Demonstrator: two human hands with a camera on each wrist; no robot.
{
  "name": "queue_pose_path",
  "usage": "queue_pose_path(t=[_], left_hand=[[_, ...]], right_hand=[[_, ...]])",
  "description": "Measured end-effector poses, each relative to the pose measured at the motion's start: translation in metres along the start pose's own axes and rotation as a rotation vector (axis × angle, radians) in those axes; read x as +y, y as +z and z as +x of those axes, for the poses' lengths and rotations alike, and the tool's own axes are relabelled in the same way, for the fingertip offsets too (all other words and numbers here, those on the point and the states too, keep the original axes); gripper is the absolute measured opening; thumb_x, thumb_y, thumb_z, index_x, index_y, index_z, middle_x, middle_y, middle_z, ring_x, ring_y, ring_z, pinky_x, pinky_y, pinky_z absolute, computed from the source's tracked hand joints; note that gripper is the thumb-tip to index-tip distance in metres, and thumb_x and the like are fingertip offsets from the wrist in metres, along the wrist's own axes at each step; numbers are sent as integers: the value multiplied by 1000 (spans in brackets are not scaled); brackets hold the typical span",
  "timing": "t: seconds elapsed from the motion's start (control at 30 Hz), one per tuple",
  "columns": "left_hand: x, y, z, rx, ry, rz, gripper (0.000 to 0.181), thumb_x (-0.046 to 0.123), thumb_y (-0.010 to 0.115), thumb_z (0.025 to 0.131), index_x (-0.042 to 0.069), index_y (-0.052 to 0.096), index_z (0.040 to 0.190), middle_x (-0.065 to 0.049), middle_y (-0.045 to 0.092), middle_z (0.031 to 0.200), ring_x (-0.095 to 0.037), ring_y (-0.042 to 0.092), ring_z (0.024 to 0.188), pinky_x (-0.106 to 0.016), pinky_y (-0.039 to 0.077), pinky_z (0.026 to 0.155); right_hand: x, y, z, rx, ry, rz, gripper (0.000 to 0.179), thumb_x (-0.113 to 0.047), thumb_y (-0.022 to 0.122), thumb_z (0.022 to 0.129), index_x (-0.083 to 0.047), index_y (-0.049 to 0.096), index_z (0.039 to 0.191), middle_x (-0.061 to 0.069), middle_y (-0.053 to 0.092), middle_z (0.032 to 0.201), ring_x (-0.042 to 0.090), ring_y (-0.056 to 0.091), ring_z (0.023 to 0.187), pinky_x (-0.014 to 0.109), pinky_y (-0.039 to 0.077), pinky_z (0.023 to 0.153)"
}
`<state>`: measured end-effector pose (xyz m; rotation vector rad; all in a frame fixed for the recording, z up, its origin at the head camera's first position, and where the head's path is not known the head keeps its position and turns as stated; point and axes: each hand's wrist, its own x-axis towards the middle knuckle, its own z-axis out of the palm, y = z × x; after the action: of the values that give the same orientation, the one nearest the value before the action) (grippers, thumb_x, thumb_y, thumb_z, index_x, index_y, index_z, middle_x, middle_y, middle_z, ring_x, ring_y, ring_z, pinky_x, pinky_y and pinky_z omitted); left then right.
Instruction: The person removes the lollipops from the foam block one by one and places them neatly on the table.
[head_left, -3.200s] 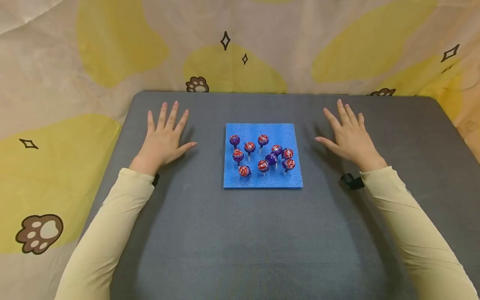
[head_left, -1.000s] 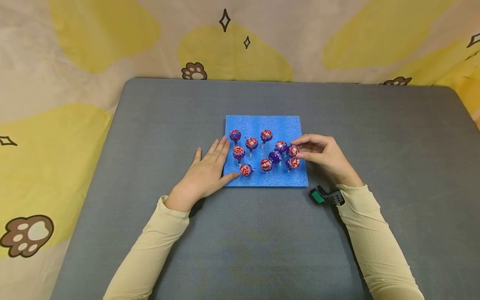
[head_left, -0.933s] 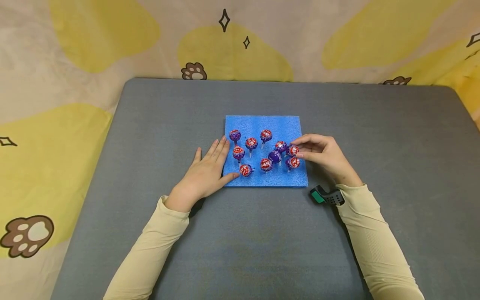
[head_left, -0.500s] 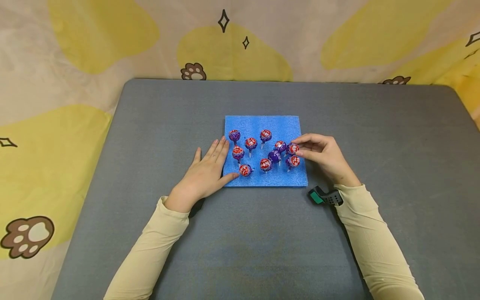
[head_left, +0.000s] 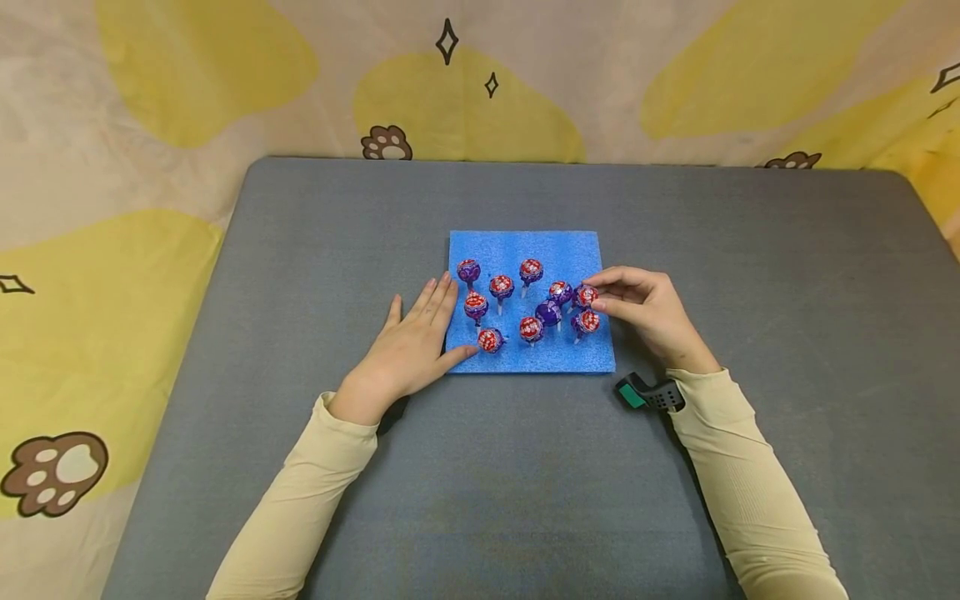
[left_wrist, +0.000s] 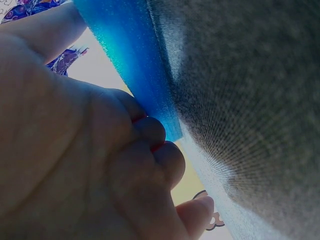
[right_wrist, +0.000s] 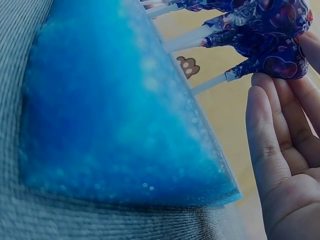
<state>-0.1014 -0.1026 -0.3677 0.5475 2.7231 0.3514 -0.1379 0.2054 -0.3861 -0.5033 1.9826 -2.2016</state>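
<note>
Several lollipops in purple and red wrappers stand by their white sticks in a square blue foam board (head_left: 570, 250). My left hand (head_left: 405, 350) lies flat with extended fingers at the board's left edge, its fingertips on that edge and the thumb near a low, leaning lollipop (head_left: 491, 340). On the opposite side my right hand (head_left: 648, 312) pinches the wrapped head of a lollipop (head_left: 586, 296) between thumb and fingers. The right wrist view shows the fingers under that head (right_wrist: 285, 62) and its stick still meeting the foam.
The board rests on a grey table (head_left: 480, 475). Other lollipops crowd close to the pinched one, including a plain purple one (head_left: 548, 312) and a red one (head_left: 588, 322). Behind the table hangs a patterned cloth (head_left: 570, 75). A dark strap (head_left: 648, 393) sits at the right wrist.
Both hands were spread apart, away from the board, about three seconds ago; they have come in to it. Over the last second the pinched lollipop has risen very slightly; the left hand stays put.
</note>
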Motion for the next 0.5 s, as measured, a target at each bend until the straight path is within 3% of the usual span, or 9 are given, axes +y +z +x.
queue_pose_path(t=[0.5], left_hand=[[-1, 0, 1, -18, -8, 2, 86, 57, 42, 94, 10, -1, 151, -5, -9, 157, -21, -6, 143, -57, -1, 110]], right_hand=[[-1, -2, 0, 45, -38, 87, 18, 12, 62, 84, 2, 71, 96, 7, 69, 89, 14, 62, 81, 23, 51, 74]])
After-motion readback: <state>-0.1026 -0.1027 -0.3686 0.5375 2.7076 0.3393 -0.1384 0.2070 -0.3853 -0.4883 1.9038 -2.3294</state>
